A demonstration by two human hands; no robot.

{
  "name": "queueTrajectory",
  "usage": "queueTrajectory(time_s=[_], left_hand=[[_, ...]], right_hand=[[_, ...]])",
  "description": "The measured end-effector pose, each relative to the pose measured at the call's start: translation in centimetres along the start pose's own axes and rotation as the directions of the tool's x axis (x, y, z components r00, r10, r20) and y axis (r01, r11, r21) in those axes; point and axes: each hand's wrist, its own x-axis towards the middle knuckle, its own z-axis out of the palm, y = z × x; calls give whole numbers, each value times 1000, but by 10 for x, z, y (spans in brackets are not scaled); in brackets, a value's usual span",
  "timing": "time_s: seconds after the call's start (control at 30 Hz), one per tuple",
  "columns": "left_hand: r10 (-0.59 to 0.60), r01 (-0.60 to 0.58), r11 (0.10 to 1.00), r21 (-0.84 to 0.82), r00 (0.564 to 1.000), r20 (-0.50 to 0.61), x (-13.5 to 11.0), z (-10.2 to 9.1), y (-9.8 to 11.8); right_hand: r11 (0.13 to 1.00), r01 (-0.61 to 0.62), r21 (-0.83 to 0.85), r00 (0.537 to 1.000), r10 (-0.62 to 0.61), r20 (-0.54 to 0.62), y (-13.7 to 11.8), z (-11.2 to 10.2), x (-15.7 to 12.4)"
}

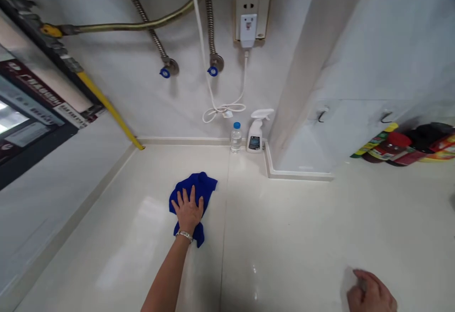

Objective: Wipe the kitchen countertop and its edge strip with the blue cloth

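Observation:
A blue cloth (195, 190) lies crumpled on the white countertop (284, 236). My left hand (188, 211) lies flat on top of it with the fingers spread, pressing it onto the surface; a silver bracelet is on that wrist. At the bottom right edge of the view my right hand (371, 294) rests on the countertop with its fingers curled under. A pale patch sits by its fingertips, and I cannot make out whether it holds anything.
A small water bottle (236, 138) and a white spray bottle (256, 132) stand against the back wall. Jars and packets (401, 147) sit at the right. A wall socket (251, 13) with a plug, hoses and a yellow pipe (110, 109) are above.

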Motion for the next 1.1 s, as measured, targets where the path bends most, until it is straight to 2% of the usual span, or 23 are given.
queueTrajectory(time_s=[0.13, 0.3, 0.43, 0.57, 0.73, 0.8, 0.9, 0.93, 1.0, 1.07, 1.1], left_hand=[[193, -194, 980, -40, 981, -7, -2, 13, 59], [401, -400, 912, -94, 916, -10, -19, 25, 125], [523, -520, 845, -127, 852, -9, -46, 27, 166], [645, -637, 753, -163, 765, -9, -82, 25, 196], [767, -757, 623, -199, 641, -35, -133, 21, 221], [817, -806, 555, -203, 575, -50, -152, 18, 225], [883, -875, 445, -189, 464, -69, -175, 13, 226], [898, -891, 416, -184, 434, -70, -180, 11, 226], [918, -909, 374, -184, 391, -64, -187, 9, 222], [931, -916, 344, -207, 361, -54, -191, 7, 216], [935, -915, 332, -228, 351, -47, -191, 6, 213]], right_hand=[[1000, 23, 1, 1000, -23, -9, -12, -2, 0], [999, 36, 5, 999, -36, -11, -17, -3, 1], [998, 39, 44, 999, -38, -18, -25, -7, 4], [996, 58, 73, 998, -55, -38, -33, -10, 8], [992, 8, 123, 999, -2, -47, -39, -11, 10], [982, -34, 186, 997, 45, -57, -37, -10, 13], [926, -154, 346, 981, 184, -54, -38, -9, 20], [888, -206, 411, 972, 235, -19, -41, -9, 23], [774, -307, 553, 950, 288, 124, -53, -8, 27], [668, -353, 655, 935, 239, 261, -73, -8, 29], [657, -334, 676, 940, 186, 285, -84, -8, 30]])
